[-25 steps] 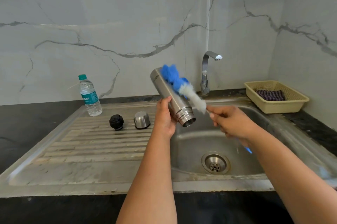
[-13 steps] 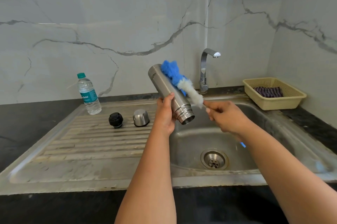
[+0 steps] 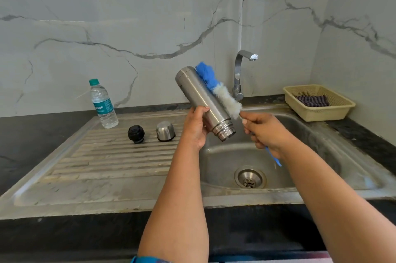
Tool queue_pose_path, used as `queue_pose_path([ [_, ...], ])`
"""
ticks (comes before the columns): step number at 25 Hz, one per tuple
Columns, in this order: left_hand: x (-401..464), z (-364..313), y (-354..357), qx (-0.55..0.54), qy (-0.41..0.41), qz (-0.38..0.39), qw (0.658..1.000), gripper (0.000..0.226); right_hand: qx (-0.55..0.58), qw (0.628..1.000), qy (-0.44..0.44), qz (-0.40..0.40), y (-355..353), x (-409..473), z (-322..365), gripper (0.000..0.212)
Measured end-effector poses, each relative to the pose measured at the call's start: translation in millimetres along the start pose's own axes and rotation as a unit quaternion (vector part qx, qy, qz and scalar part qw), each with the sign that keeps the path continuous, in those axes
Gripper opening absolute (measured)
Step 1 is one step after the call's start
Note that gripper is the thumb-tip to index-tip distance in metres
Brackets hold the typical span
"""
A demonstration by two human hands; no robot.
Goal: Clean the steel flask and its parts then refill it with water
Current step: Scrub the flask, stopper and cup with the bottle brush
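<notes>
My left hand (image 3: 196,128) grips the steel flask (image 3: 202,101) over the sink basin, tilted with its open threaded mouth down and toward me. My right hand (image 3: 264,134) holds the handle of a bottle brush (image 3: 218,89); its blue and white bristles lie along the flask's right side on the outside. The blue handle tip sticks out below my right hand. The black stopper (image 3: 136,133) and the steel cap (image 3: 165,131) stand on the drainboard to the left.
A small plastic water bottle (image 3: 103,104) stands at the back left of the drainboard. The tap (image 3: 241,74) rises behind the sink basin (image 3: 225,162), whose drain is at the centre. A beige basket (image 3: 321,112) with a dark striped cloth sits on the right counter.
The brush has slid along the flask's outer side, and both hands with flask and brush have shifted slightly left and toward me.
</notes>
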State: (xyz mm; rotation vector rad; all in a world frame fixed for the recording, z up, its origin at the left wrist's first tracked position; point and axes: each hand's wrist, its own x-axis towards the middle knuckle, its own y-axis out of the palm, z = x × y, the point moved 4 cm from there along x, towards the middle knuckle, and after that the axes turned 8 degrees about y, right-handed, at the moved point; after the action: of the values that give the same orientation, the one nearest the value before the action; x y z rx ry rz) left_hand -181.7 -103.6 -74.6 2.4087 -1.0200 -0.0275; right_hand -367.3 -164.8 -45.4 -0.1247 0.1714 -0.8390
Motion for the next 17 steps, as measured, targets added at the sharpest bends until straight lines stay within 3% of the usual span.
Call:
queue_pose_path([
  [6, 6, 2, -18, -0.065, 0.007, -0.011, 0.998, 0.061, -0.028, 0.997, 0.027, 0.065, -26, -62, -40, 0.031],
  [12, -5, -2, -6, -0.049, -0.006, 0.038, 0.998, 0.065, 0.001, 1.000, -0.005, 0.001, 4, -8, -5, 0.031],
  [17, 5, -10, -26, -0.092, 0.026, -0.035, 0.995, 0.084, 0.012, 0.997, 0.020, 0.074, -18, -47, -43, 0.031],
])
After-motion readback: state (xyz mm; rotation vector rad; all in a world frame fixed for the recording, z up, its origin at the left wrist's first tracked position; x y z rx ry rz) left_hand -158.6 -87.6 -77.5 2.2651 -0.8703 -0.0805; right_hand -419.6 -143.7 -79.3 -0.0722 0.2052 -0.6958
